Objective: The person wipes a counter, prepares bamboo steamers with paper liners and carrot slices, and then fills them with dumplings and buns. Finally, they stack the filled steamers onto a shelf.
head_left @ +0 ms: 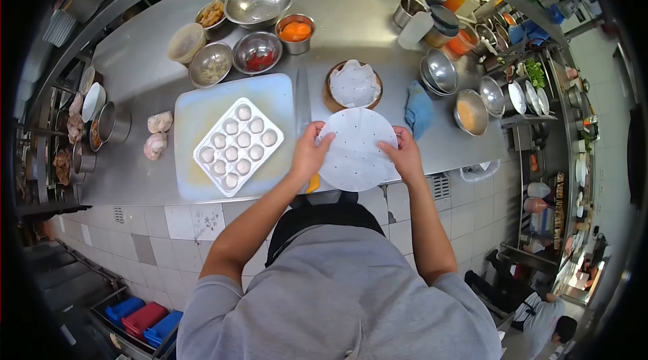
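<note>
My left hand [312, 154] and my right hand [406, 157] pinch opposite sides of a round white perforated paper liner [358, 154], held flat at the counter's front edge. Just beyond it stands a round bamboo steamer basket [327, 96] with a crumpled white paper liner [354, 83] inside. Left of my left hand, a white tray [200, 153] with round white balls in its hollows sits at an angle on a cutting board [280, 93]. A long knife [303, 95] lies along the board's right side, its yellow handle partly behind my left forearm.
Metal bowls [259, 2] of ingredients stand behind the board. A blue cloth [419, 110] lies right of the basket, near a bowl of yellowish liquid [471, 112]. Two wrapped bundles [156, 136] rest at the left. Another person [540, 319] is at the lower right.
</note>
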A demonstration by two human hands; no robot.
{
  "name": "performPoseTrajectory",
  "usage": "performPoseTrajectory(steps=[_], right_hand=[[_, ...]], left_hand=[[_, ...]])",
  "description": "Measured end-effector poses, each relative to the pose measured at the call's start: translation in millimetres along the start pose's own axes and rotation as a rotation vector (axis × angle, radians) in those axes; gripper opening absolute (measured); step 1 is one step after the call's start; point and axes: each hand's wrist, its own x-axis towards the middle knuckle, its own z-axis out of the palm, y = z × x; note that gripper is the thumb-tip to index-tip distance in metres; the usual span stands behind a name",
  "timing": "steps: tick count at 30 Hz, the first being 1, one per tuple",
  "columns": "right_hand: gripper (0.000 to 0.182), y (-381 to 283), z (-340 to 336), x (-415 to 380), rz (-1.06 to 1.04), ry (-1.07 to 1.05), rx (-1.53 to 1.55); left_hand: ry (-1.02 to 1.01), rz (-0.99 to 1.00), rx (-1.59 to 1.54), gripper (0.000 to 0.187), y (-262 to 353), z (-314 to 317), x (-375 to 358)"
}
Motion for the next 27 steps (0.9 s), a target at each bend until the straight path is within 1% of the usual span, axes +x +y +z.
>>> performPoseTrajectory(steps=[1,2,4,7,8,10,11,13,14,16,17,20,21,24,25,27], right_hand=[[0.043,23.1,-11.6,6.2,-0.069,0.033,-0.059],[0.045,25.5,-15.7,5.4,-0.131,0.065,-0.116],[0.052,30.7,-25.6,4.1,-0.107,0.092,-0.291],[0.060,29.1,-37.5,9.7,-0.092,0.134,-0.509],[0.062,28.9,-42.9,10.0,-0.089,0.143,-0.581],[0.062,17.3,-50.3,2.6,-0.189,0.224,-0.641],[0.062,8.9,-52.3,2.7,-0.244,0.265,-0.668],[0.065,-0.7,-51.1,8.1,-0.410,0.146,-0.677],[0.066,-3.7,-48.7,6.2,-0.486,0.085,-0.682],[0.071,-18.9,-27.1,1.6,-0.606,-0.190,-0.784],[0.073,-25.7,-16.1,2.1,-0.673,-0.324,-0.835],[0.080,-12.4,-0.8,0.3,-0.506,-0.404,-1.231],[0.085,-8.1,-0.5,-1.4,-0.510,-0.405,-1.271],[0.089,4.0,-5.3,-3.2,-0.578,-0.374,-1.280],[0.088,7.6,-5.3,-4.7,-0.568,-0.375,-1.299],[0.088,3.7,-2.3,-5.7,-0.550,-0.361,-1.335]], left_hand=[[0.008,-0.005,0.021,0.036,-5.7,14.5,-0.3],[0.054,0.072,0.089,0.040,-9.3,24.0,0.4],[0.144,0.220,0.238,0.050,-17.8,36.4,0.0],[0.070,0.166,0.374,0.058,1.3,33.5,-4.5],[0.087,0.198,0.442,0.058,7.1,31.6,-8.6],[0.130,0.268,0.581,0.058,20.0,23.7,-13.0],[0.113,0.315,0.625,0.059,30.9,18.8,-13.0],[0.071,0.395,0.717,0.061,50.6,11.9,-18.8],[-0.041,0.341,0.716,0.060,56.0,15.2,-21.5],[-0.254,0.243,0.701,0.059,67.1,30.5,-17.6],[-0.281,0.222,0.761,0.061,63.7,39.6,-14.9],[-0.348,0.179,0.901,0.065,45.3,62.5,-7.3],[-0.358,0.181,0.922,0.066,43.8,67.0,-8.2],[-0.367,0.230,0.961,0.068,43.0,73.4,-11.6],[-0.367,0.254,0.972,0.069,43.8,74.4,-13.3],[-0.353,0.287,1.048,0.063,42.9,79.0,-16.4]])
